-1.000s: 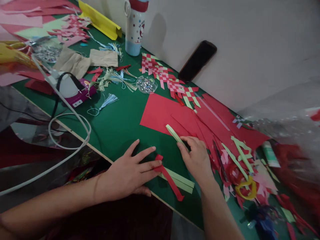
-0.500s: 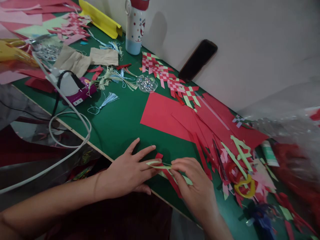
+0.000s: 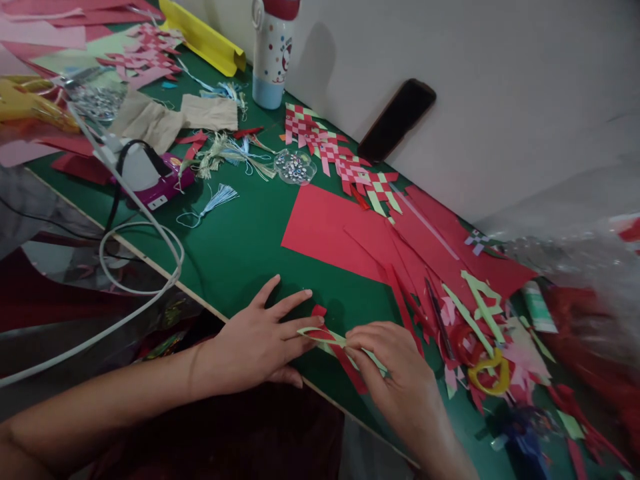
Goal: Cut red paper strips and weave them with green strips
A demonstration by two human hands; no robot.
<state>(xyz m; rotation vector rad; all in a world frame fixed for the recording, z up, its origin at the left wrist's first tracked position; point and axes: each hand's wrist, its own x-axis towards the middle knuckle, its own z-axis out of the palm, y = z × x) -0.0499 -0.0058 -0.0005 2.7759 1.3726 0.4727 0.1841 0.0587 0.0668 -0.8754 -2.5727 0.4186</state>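
Note:
My left hand (image 3: 263, 337) lies flat at the table's near edge with its fingers spread. Its middle fingers press on a red paper strip (image 3: 350, 370) and a light green paper strip (image 3: 320, 331), which cross each other. The green strip bends into a narrow loop near those fingertips. Between the thumb and fingers of my right hand (image 3: 393, 373), the green strip is pinched, and its tail comes out below the index finger. One short red end shows above the left fingertips. My left fingers hide part of the crossing.
A red paper sheet (image 3: 330, 227) lies ahead, with woven paper pieces (image 3: 325, 147) behind it. Yellow-handled scissors (image 3: 490, 373) and paper scraps are at right. A phone (image 3: 397, 120) leans on the wall near a bottle (image 3: 270, 60). A white cable (image 3: 145, 293) loops over the left edge.
My right hand has shifted slightly right, drawing the green strip's loop a little the same way. My left hand stays in place.

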